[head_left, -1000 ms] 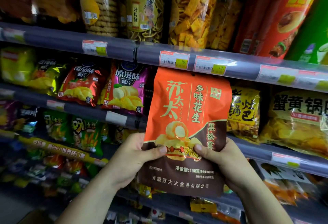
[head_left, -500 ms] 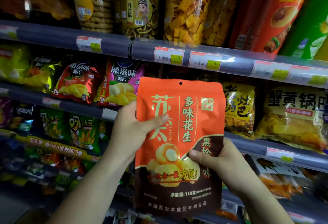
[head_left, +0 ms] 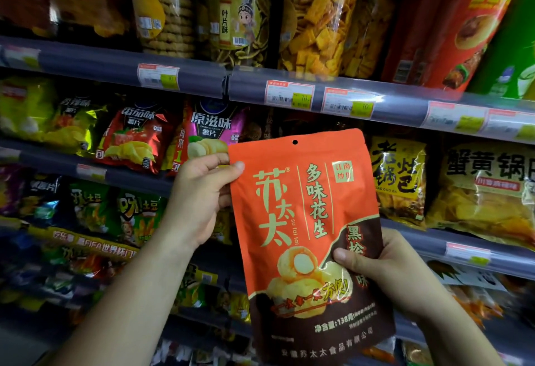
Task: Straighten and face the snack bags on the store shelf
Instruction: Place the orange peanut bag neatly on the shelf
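1. We hold one orange-and-brown snack bag (head_left: 307, 235) up in front of the shelving, its printed face toward us, top edge tipped slightly left. It is off the shelf, in the air.
2. Left hand (head_left: 199, 200): closed on the bag's upper left edge, thumb on the front, fingers behind.
3. Right hand (head_left: 385, 270): gripping the bag's right side lower down, thumb pressed on the brown panel, fingers out of sight behind it.
4. Directly above the bag runs a grey shelf rail (head_left: 202, 81) carrying price tags (head_left: 289, 94).
5. Above the bag, on that rail's shelf, stand clear tubs of yellow crackers (head_left: 315, 18) and round biscuits (head_left: 165, 9).
6. Left of the bag: a red chip bag (head_left: 133, 136) and a magenta chip bag (head_left: 211, 131), both leaning; the left hand partly covers the magenta one.
7. Right of the bag: a yellow bag with black lettering (head_left: 399, 180), upright, just beside the bag's edge.
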`<state>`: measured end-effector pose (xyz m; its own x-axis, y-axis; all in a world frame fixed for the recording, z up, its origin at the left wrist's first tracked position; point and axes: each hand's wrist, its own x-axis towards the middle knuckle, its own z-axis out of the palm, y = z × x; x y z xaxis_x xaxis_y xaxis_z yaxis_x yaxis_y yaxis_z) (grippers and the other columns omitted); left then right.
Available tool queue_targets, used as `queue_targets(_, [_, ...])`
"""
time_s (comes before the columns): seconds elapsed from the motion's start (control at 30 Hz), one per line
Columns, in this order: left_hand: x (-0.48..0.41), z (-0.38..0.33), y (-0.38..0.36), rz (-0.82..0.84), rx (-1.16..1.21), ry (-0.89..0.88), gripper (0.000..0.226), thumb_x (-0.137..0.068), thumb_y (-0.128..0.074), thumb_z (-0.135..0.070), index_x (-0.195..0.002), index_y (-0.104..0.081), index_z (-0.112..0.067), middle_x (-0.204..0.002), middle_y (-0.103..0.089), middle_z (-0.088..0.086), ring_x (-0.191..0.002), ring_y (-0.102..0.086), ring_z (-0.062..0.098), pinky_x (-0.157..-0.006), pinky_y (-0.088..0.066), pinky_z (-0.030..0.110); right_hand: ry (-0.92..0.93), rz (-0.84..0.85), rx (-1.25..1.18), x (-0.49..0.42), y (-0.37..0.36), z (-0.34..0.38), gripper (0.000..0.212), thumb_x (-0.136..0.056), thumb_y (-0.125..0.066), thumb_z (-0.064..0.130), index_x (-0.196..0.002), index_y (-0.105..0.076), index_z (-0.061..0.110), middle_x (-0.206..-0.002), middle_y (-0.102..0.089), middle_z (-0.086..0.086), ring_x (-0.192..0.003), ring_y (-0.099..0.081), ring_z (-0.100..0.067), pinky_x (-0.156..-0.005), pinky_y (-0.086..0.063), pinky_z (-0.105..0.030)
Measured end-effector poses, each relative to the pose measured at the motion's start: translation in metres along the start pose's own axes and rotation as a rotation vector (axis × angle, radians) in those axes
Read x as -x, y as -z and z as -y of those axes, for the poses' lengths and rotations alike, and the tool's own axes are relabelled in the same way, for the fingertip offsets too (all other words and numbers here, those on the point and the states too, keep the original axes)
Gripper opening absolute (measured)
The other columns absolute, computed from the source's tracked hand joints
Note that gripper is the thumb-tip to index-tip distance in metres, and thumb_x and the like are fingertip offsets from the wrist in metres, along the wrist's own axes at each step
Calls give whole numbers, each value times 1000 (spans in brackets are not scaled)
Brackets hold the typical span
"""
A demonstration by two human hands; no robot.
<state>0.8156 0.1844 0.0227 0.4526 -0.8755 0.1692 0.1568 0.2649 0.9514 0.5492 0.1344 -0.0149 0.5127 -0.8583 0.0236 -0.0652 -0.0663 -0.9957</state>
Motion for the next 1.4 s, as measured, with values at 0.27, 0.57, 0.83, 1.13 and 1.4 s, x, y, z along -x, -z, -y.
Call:
queue_targets(0.27, [-16, -1, 13, 38, 83, 53, 28, -102, -48, -15, -87, -70, -5, -69, -71, 8, -57, -67, 17, -47, -54, 23, -22, 0, -13, -6, 5, -6, 18, -74, -77, 11, -90, -82, 3, -96, -82, -22, -87, -80, -36, -70, -65, -33])
queue_targets(0.57, [-24, 28, 14, 123, -137, 104, 39, -100, -48, -36, -100, -71, -4, -92, -79, 15, -88, -77, 30, -75, -62, 37, -76, -171, -61, -14, 7, -10, 18, -75, -78, 16, -91, -81, 7, -98, -81, -22, -92, -78, -43, -86, -61, -50])
queue_targets(0.83, [-2, 73, -15, 326, -329, 141, 49, -71, -87, -25, -116, -67, -29, -108, -77, -17, -102, -70, -1, -83, -51, 16, 28, -411, -17, -60, -8, 6, 4, -89, -75, 9, -89, -78, 9, -87, -83, -10, -80, -78, -30, -74, -62, -40])
queue_targets(1.13, [-81, 67, -10, 225, -450, -75, 41, -79, -72, -33, -118, -62, -26, -114, -75, -5, -109, -69, 16, -102, -50, 50, 178, -525, 373, -87, -14, 8, 57, -86, -69, -9, -132, -62, 24, -111, -77, -2, -103, -73, -17, -90, -61, -39])
queue_targets(1.4, [-118, 65, -31, 26, -650, -286, 48, -77, -82, -17, -118, -57, -15, -115, -72, 3, -107, -67, 24, -94, -53, 40, 134, -533, 546, -117, -22, 22, 67, -84, -56, -1, -147, -51, 21, -137, -69, 0, -125, -65, -18, -107, -53, -41])
